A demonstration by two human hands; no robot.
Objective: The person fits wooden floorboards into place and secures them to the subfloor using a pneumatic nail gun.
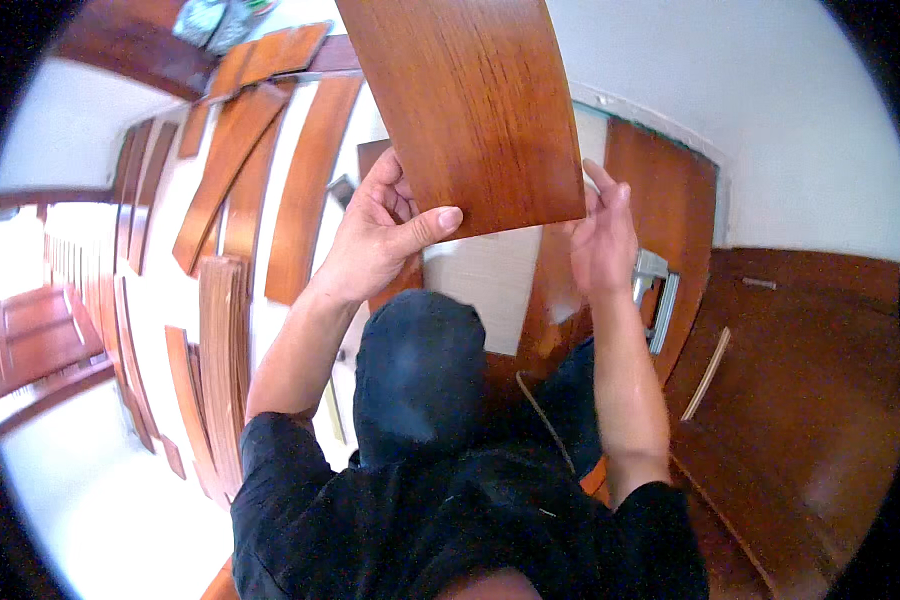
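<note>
A wide reddish-brown wooden plank [480, 120] is held up in front of me, its lower end toward me and its far end beyond the view. My left hand [375, 230] is closed on the plank's lower left corner, thumb on the front face and fingers behind. Beside the lower right corner is my right hand [607, 235], its fingers loosely apart and pointing upward along the edge. Part of that hand is hidden by the corner, so any contact there is unclear.
Several loose planks [315, 190] lie on the pale floor at left, near a bundle of stacked planks [225, 340]. A silver tool [655, 300] is on the laid wood at right. Beyond it, a thin wooden strip [707, 372] lies on a dark brown surface [810, 400].
</note>
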